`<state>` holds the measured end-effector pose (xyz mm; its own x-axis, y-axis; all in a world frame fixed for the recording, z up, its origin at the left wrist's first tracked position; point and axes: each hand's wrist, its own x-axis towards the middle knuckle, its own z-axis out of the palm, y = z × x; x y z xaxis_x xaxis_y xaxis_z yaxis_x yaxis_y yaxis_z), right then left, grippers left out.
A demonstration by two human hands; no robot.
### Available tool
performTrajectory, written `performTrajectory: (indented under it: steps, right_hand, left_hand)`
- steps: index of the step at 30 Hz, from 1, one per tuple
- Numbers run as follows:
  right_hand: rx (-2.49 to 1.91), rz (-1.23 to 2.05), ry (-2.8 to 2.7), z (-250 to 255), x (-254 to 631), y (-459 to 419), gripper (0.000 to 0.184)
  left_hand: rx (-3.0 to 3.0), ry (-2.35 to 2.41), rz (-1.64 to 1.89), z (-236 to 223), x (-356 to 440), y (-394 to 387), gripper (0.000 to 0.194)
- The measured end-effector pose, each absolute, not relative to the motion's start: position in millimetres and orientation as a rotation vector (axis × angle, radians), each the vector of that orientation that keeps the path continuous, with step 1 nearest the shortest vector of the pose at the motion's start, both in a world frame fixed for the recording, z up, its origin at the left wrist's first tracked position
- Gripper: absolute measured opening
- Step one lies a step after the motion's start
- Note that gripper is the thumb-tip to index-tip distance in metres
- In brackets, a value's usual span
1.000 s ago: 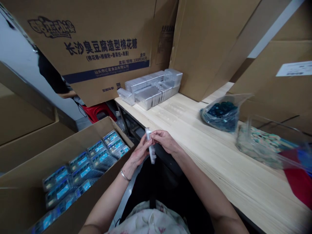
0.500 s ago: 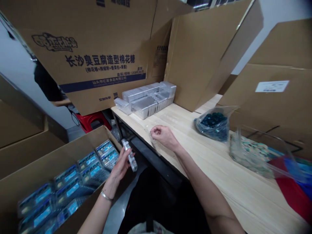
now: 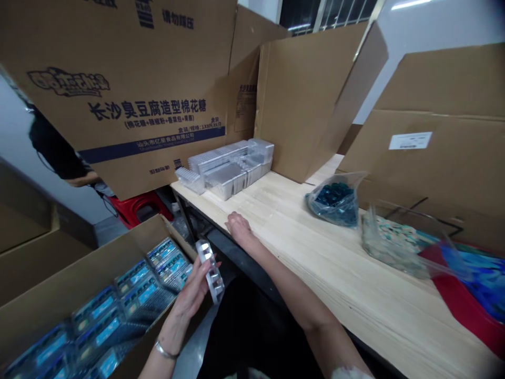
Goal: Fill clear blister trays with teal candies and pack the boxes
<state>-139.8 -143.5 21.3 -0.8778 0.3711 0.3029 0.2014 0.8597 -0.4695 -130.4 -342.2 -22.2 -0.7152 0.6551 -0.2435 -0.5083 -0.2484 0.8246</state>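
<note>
My left hand grips a small clear plastic tray with a row of compartments, holding it tilted above the floor beside the table. Over the table's front edge, my right hand is closed, back upward and fingers curled down. Whatever it may hold is hidden. Beyond it, stacks of clear plastic trays stand on the wooden table. To the left of my left hand, a large open carton contains rows of packed clear cases with blue labels.
Farther right on the table are a bag of dark teal pieces, a clear bin of pale pieces and a red container with blue packets. Large cardboard boxes line the back. A red stool and a person's arm appear at left.
My right hand has turned back-upward and shifted slightly left along the table edge. A thin clear piece under it no longer shows. My left hand keeps the tray; the view has swung right.
</note>
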Motion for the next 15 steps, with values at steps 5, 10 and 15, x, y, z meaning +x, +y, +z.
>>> performTrajectory:
  steps: [5, 10, 15]
  right_hand:
    - [-0.260, 1.498, -2.347, 38.1, -69.4, -160.5, 0.023]
    - [-0.223, 1.943, -2.117, 37.8, -21.4, -171.4, 0.030]
    - [-0.619, 1.067, -2.222, 11.0, -18.6, -105.5, 0.056]
  left_hand:
    - [0.402, 1.295, 1.971, -10.2, -117.6, -323.7, 0.061]
    - [0.517, 1.241, 1.912, -6.3, -99.5, -297.4, 0.069]
    - [0.491, 1.334, 1.837, -6.6, -88.0, -295.9, 0.065]
